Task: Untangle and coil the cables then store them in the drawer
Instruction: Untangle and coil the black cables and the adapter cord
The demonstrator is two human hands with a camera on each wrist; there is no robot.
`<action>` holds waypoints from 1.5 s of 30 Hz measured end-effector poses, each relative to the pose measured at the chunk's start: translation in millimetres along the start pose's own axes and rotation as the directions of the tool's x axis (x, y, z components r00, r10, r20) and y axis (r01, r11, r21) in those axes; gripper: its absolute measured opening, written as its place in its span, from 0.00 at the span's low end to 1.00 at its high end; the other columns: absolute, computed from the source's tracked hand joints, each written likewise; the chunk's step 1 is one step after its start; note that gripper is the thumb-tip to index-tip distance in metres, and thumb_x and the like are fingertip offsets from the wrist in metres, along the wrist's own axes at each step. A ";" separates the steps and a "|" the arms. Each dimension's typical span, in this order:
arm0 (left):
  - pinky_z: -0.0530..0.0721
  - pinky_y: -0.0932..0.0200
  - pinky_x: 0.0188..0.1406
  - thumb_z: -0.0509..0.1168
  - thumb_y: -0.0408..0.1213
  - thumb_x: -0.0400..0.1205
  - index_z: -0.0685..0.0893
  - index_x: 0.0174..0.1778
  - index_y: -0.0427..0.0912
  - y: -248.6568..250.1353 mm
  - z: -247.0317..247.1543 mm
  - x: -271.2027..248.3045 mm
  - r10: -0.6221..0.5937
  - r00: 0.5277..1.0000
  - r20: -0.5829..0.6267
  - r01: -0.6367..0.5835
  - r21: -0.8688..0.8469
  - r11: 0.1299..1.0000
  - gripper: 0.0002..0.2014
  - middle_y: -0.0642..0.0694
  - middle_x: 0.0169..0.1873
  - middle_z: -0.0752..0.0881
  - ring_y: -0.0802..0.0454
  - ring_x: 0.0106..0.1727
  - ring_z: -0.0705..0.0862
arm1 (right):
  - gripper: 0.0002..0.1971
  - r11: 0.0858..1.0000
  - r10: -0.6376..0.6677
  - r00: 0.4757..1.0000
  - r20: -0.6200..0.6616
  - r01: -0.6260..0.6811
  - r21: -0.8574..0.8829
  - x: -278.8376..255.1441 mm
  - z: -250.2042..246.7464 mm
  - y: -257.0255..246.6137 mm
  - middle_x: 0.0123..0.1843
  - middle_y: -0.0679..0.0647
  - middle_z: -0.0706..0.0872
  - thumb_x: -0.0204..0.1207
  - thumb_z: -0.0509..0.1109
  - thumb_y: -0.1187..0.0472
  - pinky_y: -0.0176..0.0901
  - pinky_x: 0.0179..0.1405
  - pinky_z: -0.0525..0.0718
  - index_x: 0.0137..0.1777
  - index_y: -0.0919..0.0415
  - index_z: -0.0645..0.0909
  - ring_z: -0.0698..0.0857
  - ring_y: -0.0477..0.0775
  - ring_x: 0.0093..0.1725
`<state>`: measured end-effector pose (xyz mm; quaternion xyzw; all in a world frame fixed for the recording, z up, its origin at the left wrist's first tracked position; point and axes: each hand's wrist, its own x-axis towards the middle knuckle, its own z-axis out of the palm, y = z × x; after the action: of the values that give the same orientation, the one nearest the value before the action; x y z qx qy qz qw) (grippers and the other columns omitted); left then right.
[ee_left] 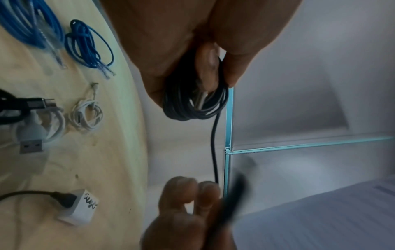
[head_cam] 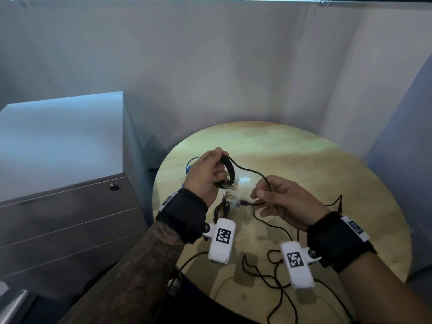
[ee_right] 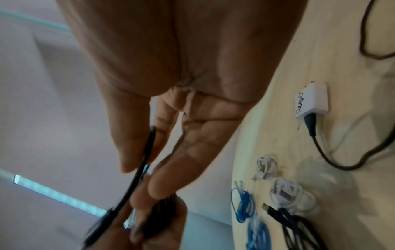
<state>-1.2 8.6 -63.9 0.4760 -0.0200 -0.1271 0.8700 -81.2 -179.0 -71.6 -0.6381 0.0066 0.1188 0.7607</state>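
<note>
Black cable (head_cam: 230, 170) coil in left grip (head_cam: 205, 176); right grip (head_cam: 278, 202) pinches its tail; white charger (ee_left: 80, 208) scribble unreadable.

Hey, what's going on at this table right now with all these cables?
A person is winding up a black cable. Their left hand grips the part already coiled, while the right hand pinches the loose run leading to it. Blue coils, white coils and a white charger lie on the round wooden table. The drawer cabinet beside it is shut.
</note>
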 end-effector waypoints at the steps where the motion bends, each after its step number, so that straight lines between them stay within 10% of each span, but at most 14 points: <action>1: 0.51 0.60 0.32 0.57 0.36 0.89 0.79 0.44 0.38 -1.1 -0.1 -1.0 -0.011 1.000 -0.004 0.011 -0.003 1.000 0.10 0.57 0.19 0.71 0.61 0.19 0.62 | 0.09 1.000 -0.015 1.000 -0.001 0.015 0.021 -0.1 -3.8 -3.4 0.45 0.59 0.89 0.69 0.74 0.64 0.38 0.32 0.87 0.47 0.64 0.81 0.89 0.52 0.38; 9: 0.49 0.59 0.36 0.58 0.41 0.89 0.81 0.42 0.41 0.3 -0.5 -9.0 -0.094 0.996 0.000 0.093 -0.105 0.990 0.13 0.55 0.20 0.63 0.61 0.19 0.59 | 0.05 0.900 -0.137 0.971 -0.197 0.039 -0.434 -4.9 -15.9 -2.7 0.36 0.60 0.90 0.76 0.76 0.63 0.40 0.28 0.81 0.45 0.65 0.90 0.87 0.50 0.32; 14: 0.52 0.66 0.27 0.58 0.43 0.88 0.82 0.43 0.42 -11.8 7.0 -17.4 -0.187 0.980 0.066 0.195 -0.143 0.970 0.13 0.55 0.20 0.62 0.62 0.18 0.60 | 0.05 0.955 -0.272 0.842 -0.466 0.175 -0.241 11.9 3.0 9.8 0.35 0.60 0.90 0.78 0.74 0.65 0.41 0.29 0.87 0.46 0.67 0.89 0.88 0.51 0.31; 21: 0.64 0.70 0.18 0.56 0.44 0.88 0.81 0.45 0.41 -17.6 19.8 -29.8 -0.300 0.926 0.229 0.332 -0.115 0.936 0.14 0.55 0.18 0.64 0.62 0.14 0.59 | 0.08 0.987 -0.144 0.915 -0.376 0.158 0.005 14.9 12.7 10.8 0.32 0.55 0.88 0.80 0.72 0.65 0.36 0.27 0.83 0.56 0.63 0.86 0.83 0.51 0.29; 24: 0.74 0.67 0.28 0.58 0.45 0.87 0.81 0.46 0.41 -24.7 21.0 -28.4 -0.275 0.932 0.236 0.314 -0.143 0.939 0.12 0.54 0.18 0.64 0.62 0.14 0.60 | 0.16 0.979 -0.204 0.892 -0.404 0.191 -0.072 15.1 17.9 13.9 0.30 0.54 0.87 0.80 0.71 0.67 0.39 0.25 0.80 0.66 0.54 0.82 0.80 0.50 0.25; 32: 0.48 0.53 0.37 0.58 0.43 0.88 0.82 0.45 0.41 -26.0 15.1 -21.7 -0.128 0.977 0.171 0.135 -0.027 0.991 0.13 0.55 0.19 0.64 0.61 0.17 0.58 | 0.15 0.961 -0.276 0.871 -0.406 0.255 -0.106 7.6 37.1 11.6 0.38 0.51 0.86 0.87 0.62 0.63 0.37 0.23 0.70 0.70 0.51 0.78 0.75 0.46 0.25; 45: 0.49 0.57 0.31 0.58 0.43 0.87 0.82 0.47 0.40 -25.8 17.9 -26.4 -0.094 0.977 0.191 0.097 -0.004 0.995 0.12 0.54 0.21 0.66 0.62 0.18 0.60 | 0.11 0.963 -0.184 0.864 -0.469 0.253 0.089 6.6 46.2 10.2 0.53 0.58 0.91 0.84 0.67 0.61 0.41 0.43 0.87 0.63 0.59 0.86 0.90 0.53 0.50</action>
<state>-34.7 -13.0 -73.3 0.4566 -0.0794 -0.2137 0.8600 -83.3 -131.4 -74.0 -0.5868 0.1217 -0.1224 0.7912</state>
